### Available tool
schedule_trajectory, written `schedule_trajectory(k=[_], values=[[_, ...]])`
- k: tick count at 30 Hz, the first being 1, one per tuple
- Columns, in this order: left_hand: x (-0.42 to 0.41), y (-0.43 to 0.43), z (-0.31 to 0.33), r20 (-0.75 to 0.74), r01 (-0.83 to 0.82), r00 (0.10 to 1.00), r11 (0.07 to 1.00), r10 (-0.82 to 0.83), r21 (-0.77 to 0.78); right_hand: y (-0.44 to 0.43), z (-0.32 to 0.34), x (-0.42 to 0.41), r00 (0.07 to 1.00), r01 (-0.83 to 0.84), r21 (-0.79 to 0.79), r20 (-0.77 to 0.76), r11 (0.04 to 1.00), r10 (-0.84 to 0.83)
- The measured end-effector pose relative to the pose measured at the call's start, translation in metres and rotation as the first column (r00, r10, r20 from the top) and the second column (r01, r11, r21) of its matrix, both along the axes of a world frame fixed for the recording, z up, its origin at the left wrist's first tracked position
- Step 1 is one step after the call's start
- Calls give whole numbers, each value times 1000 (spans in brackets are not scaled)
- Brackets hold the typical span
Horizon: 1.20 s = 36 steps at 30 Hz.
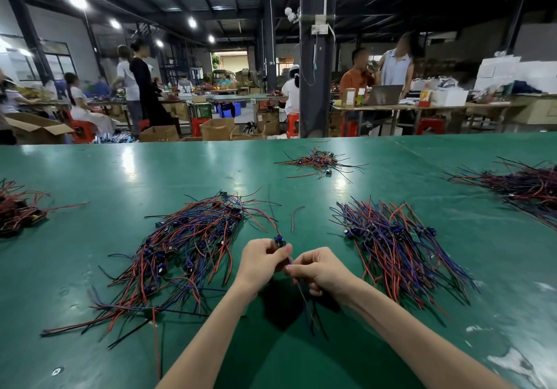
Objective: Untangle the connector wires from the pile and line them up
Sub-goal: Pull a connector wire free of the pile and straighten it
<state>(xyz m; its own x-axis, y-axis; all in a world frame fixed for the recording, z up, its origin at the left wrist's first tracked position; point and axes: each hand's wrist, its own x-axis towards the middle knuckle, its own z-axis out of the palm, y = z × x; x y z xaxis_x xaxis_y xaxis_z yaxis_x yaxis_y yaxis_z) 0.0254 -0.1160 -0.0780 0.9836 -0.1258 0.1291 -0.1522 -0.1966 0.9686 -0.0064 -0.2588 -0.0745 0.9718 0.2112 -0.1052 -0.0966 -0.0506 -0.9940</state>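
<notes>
From the head camera we see both hands meeting over the near middle of the green table [90,171]. The left hand [262,260] has its fingers curled, pinching one connector wire [280,241] just below its blue plug. The right hand [319,271], touching the left, pinches the same wire's strands, which hang down toward the near edge. A red strand runs from the plug back into the tangled pile [187,247], which lies left of the hands. Right of them we see the lined-up bundle [401,247], its wires roughly parallel. A loose wire [294,216] lies between the two. A small pile [319,162] sits near the far edge.
</notes>
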Motion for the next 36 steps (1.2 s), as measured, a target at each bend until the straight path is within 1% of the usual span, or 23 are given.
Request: schedule_trajectory(k=[1,5,9,12,18,23,26,29,32,36], values=[[0,-1,-1,1,-2,1000,1000,2,-13,-1,0,0,1000,6,18,-20,1000,-6],[-1,-4,0,-36,21,999,989,-27,-149,-3,3,1,996,34,87,-80,996,-27],[-3,-5,3,-92,-7,996,969,-16,-246,-3,3,2,994,39,128,-103,991,-26],[-3,-5,4,-121,-16,993,962,-18,-274,-3,3,2,995,20,140,-103,990,-5],[2,2,8,-161,-160,981,915,107,-371,-2,3,1,994,-23,91,-104,996,33],[4,3,7,-129,-187,980,914,149,-360,-1,4,0,997,-41,61,-55,997,44],[6,4,7,-126,-229,972,905,196,-359,-1,2,-1,997,-43,74,-68,996,48],[8,10,7,-124,-272,962,899,243,-343,-2,1,-1,995,-69,41,-72,997,72],[9,12,7,-129,-286,958,895,257,-343,-2,2,0,995,-90,7,-48,996,90],[10,13,7,-138,-295,955,887,262,-357,-3,2,-1,997,-77,-21,-32,997,76]])
